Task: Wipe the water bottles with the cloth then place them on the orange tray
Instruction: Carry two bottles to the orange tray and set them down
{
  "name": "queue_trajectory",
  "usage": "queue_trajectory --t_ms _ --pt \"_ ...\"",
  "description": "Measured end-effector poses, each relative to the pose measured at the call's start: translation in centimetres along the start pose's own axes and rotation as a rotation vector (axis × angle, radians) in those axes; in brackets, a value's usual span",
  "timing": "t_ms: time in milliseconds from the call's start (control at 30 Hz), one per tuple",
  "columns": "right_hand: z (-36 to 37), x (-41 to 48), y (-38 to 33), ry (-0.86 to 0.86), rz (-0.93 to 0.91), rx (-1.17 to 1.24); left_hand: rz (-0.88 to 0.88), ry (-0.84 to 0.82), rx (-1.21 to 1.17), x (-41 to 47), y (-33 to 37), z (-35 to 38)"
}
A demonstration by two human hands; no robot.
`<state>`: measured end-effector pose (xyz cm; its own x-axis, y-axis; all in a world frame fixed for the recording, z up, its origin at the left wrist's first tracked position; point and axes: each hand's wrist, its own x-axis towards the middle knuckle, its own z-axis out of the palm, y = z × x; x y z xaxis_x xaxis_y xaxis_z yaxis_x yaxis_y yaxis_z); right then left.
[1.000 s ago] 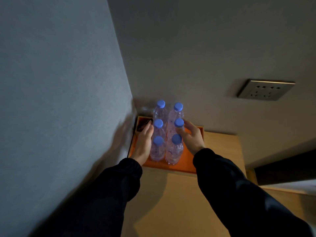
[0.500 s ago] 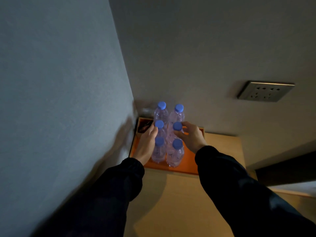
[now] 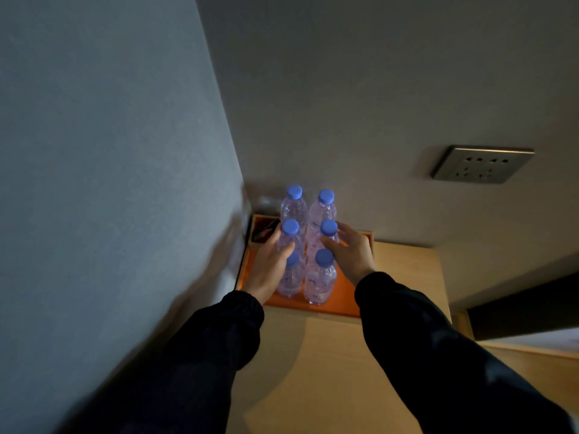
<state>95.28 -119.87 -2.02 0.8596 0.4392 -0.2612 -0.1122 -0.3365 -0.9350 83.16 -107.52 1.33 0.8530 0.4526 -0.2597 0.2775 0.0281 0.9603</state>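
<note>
Several clear water bottles with blue caps stand upright in two rows on the orange tray, in the corner of a wooden tabletop. My left hand is at the left row, its thumb across the front of the middle-left bottle and its fingers behind it. My right hand is at the right row with fingers spread, thumb and fingertips beside the middle-right bottle. The front-right bottle stands between my wrists. No cloth shows in either hand.
A wall runs close along the tray's left side and another behind it. A dark item lies in the tray's back-left corner. The light wooden tabletop extends towards me. A metal socket plate is on the back wall.
My left hand went from lying flat against the left row to wrapping its thumb over the middle-left bottle. My right hand's fingers have spread and eased off the middle-right bottle's neck.
</note>
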Motion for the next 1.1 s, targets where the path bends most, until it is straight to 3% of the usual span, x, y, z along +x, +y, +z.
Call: queue_trajectory --t_ms 367,533,667,867,1100 --pt "-1.0 -1.2 -0.7 -0.03 0.032 0.075 -0.041 0.032 -0.042 -0.7 -0.5 0.0" --pt "-1.0 -3.0 2.1 0.023 0.244 0.182 -0.217 0.105 -0.137 -2.2 -1.4 0.6" --pt "-0.1 -4.2 4.6 -0.112 0.373 0.081 -0.314 0.136 -0.134 -2.1 -3.5 0.5" --pt "1.1 -4.2 5.2 -0.1 0.288 -0.152 -0.407 0.134 -0.175 -1.8 -3.8 0.7" --pt "1.5 -4.9 4.5 -0.069 0.277 -0.137 -0.417 0.16 -0.186 -1.5 -3.7 0.9"
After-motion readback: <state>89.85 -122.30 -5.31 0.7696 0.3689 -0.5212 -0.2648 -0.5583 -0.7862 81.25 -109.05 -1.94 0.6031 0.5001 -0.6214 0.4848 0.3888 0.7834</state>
